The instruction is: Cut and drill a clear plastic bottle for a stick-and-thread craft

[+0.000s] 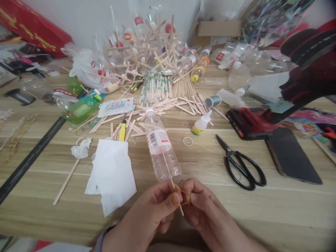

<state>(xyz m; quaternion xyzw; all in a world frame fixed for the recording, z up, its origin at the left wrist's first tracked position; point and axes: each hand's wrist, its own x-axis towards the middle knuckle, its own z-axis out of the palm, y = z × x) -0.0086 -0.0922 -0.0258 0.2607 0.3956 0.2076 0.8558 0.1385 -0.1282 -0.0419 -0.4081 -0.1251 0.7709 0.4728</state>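
Between thumb and fingers, my left hand (160, 206) pinches a thin wooden skewer (168, 167) near its lower end. A yellowish rubber band (186, 202) is looped at the skewer, and my right hand (203, 203) is closed on the band's other side, pulling it out to the right. The skewer slants up and away over a clear plastic bottle (164, 159), which lies on the table with its white cap pointing away from me. Whether the skewer touches the bottle, I cannot tell.
Black scissors (240, 161), a glue bottle (201, 123), a phone (292, 154) and a red power drill (254, 122) lie to the right. White paper (114, 175), a yellow cutter (122, 130) and a craft stick (65, 183) are left. Sticks, skewers (183, 85) and bottles crowd the back.
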